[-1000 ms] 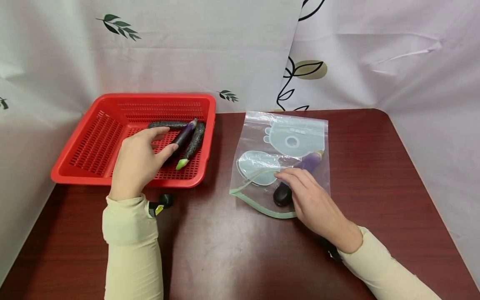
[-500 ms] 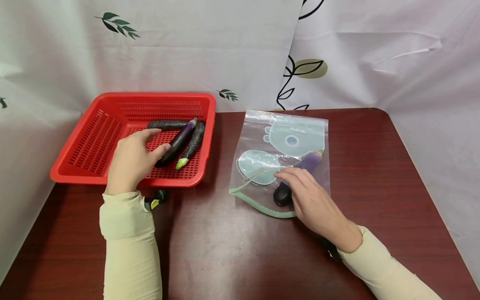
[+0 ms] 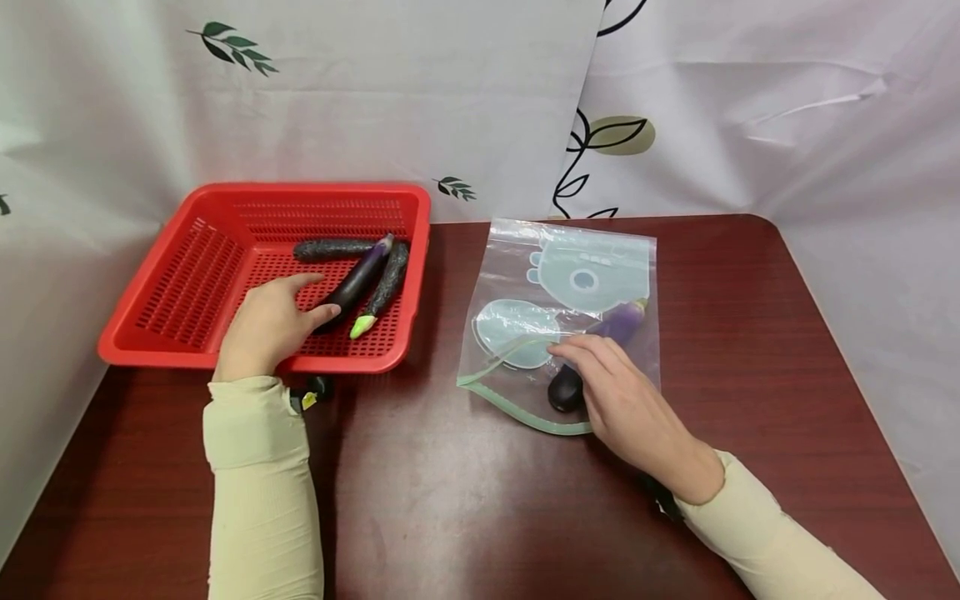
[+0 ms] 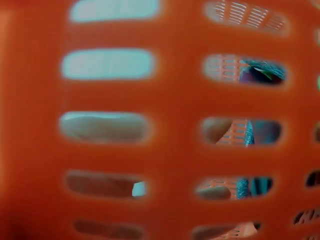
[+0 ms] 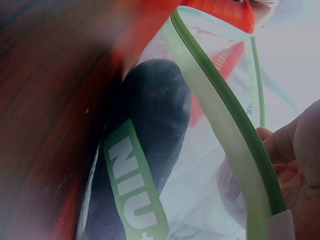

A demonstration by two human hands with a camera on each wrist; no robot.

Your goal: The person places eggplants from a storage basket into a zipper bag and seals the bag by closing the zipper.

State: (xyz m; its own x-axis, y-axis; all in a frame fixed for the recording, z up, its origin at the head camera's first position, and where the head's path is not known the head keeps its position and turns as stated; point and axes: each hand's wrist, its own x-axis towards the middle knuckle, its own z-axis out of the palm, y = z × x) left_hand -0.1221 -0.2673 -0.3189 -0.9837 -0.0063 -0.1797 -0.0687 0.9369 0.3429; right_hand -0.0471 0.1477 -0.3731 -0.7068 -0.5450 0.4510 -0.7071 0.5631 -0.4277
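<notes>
In the head view my left hand [image 3: 264, 323] reaches over the near wall of a red basket [image 3: 264, 360], thumb and fingers spread apart. Its thumb tip overlaps the near end of a dark purple eggplant [image 3: 362, 279]. Two dark, bumpy cucumbers lie beside that eggplant: one cucumber [image 3: 388, 282] with a light green end, the other cucumber [image 3: 330, 249] farther back. My right hand [image 3: 628, 408] pinches the upper lip of a clear zip bag [image 3: 483, 250], whose mouth gapes toward me. Inside the bag lies another eggplant [image 5: 155, 100], its rounded end near the green zip strip [image 5: 227, 110].
The basket's slotted wall [image 4: 175, 100] fills the left wrist view, mostly blocking sight of the hand. A dark red wooden table [image 3: 435, 500] carries everything. White printed fabric [image 3: 360, 100] hangs behind and along the sides.
My left hand shifts left, then lowers further into the basket, its thumb now over the eggplant's near end. The right hand and bag stay put.
</notes>
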